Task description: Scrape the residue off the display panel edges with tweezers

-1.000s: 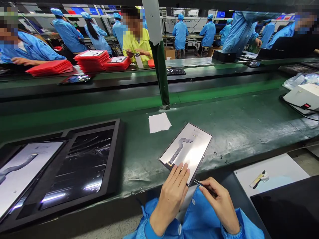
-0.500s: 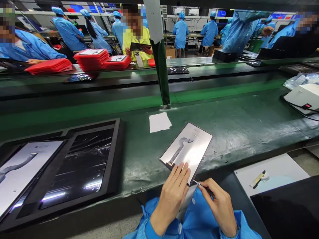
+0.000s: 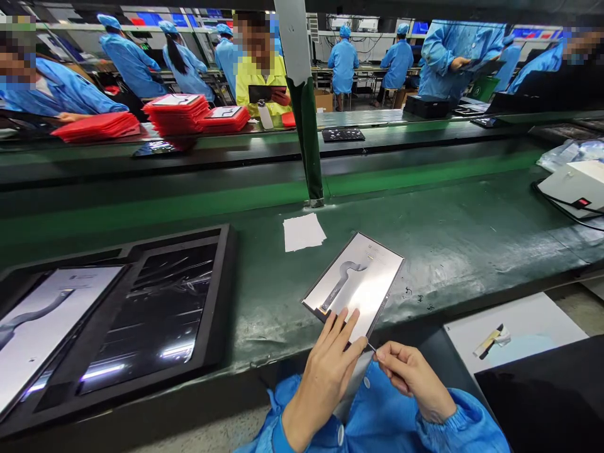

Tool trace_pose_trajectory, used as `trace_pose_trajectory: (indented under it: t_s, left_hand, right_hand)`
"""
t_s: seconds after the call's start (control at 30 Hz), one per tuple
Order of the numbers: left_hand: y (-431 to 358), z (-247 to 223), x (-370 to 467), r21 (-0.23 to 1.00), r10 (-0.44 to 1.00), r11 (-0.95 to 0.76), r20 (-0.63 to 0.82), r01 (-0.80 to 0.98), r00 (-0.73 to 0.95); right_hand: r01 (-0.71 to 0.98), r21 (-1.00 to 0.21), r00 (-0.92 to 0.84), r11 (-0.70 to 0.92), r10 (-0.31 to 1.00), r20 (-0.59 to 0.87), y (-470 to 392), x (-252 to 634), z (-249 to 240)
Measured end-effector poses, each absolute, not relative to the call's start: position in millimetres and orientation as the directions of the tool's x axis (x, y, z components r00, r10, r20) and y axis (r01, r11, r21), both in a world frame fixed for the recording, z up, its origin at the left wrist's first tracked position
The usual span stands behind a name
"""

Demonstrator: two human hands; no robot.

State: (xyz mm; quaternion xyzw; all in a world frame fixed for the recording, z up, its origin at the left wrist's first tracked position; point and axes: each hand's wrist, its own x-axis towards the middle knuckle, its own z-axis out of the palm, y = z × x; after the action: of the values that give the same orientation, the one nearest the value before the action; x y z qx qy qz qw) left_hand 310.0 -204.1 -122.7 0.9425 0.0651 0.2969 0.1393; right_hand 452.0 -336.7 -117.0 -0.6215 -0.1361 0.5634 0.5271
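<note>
The flat display panel (image 3: 372, 283) lies askew at the near edge of the green bench (image 3: 462, 233), its lowest corner out at the brink. I see its silvery back, a thin dark border, bright glare across the middle and a gray ribbon cable (image 3: 344, 270) bending over it from a gold-colored end. Across its lower end rests the left hand (image 3: 325, 371), fingers long and slightly spread, thumb reaching that corner. The right hand (image 3: 410, 374) has thumb and forefinger pinched tight on a slim tool (image 3: 371, 345), mostly hidden from me, its tip at the same corner. The bench top looks scuffed and shiny to me, with small black marks right of the panel and white paper sheets (image 3: 304, 231) beyond. At left I have a black tray (image 3: 227, 270) carrying another silver-backed panel (image 3: 70, 283) and a glossy black screen (image 3: 160, 314). Past a wrapped post (image 3: 309, 138), I make out red stacks (image 3: 174, 119), seated workers in blue coats, and 1 person in yellow (image 3: 243, 72) holding a dark slab (image 3: 257, 94).
</note>
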Motion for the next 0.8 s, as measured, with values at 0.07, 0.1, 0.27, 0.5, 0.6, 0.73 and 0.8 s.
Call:
trace_pose_trajectory:
  t_s: [0.07, 0.1, 0.27, 0.5, 0.6, 0.73, 0.8]
  left_hand:
    - [-204.2, -123.3, 309.6, 0.291, 0.18, -0.957, 0.542, 0.017, 0.821]
    - [-204.3, -123.4, 309.5, 0.288, 0.17, -0.958, 0.541, 0.009, 0.824]
    - [-205.0, -122.9, 309.4, 0.279, 0.172, -0.96, 0.555, 0.013, 0.814]
    - [-204.8, -125.0, 308.2, 0.286, 0.165, -0.958, 0.532, 0.008, 0.83]
    - [-204.8, -125.8, 308.0, 0.323, 0.19, -0.946, 0.515, 0.016, 0.836]
    - [-205.0, -126.1, 308.2, 0.412, 0.275, -0.909, 0.474, 0.066, 0.836]
    - [-205.1, -126.0, 308.2, 0.422, 0.286, -0.903, 0.462, 0.076, 0.839]
  right_hand:
    - [-0.454, -0.782, 0.287, -0.427, 0.761, -0.582, -336.6, 452.8, -115.0]
    - [-0.458, -0.775, 0.274, -0.435, 0.76, -0.589, -336.7, 452.9, -114.7]
    - [-0.362, -0.838, 0.324, -0.408, 0.788, -0.524, -337.7, 451.5, -118.3]
    - [0.079, -0.929, 0.485, -0.36, 0.828, -0.28, -344.7, 448.4, -117.9]
    - [0.114, -0.912, 0.495, -0.395, 0.818, -0.293, -345.6, 447.6, -116.1]
    - [-0.04, -0.911, 0.46, -0.411, 0.801, -0.382, -343.2, 448.3, -119.0]
    - [-0.137, -0.901, 0.422, -0.411, 0.799, -0.429, -341.5, 449.5, -121.2]
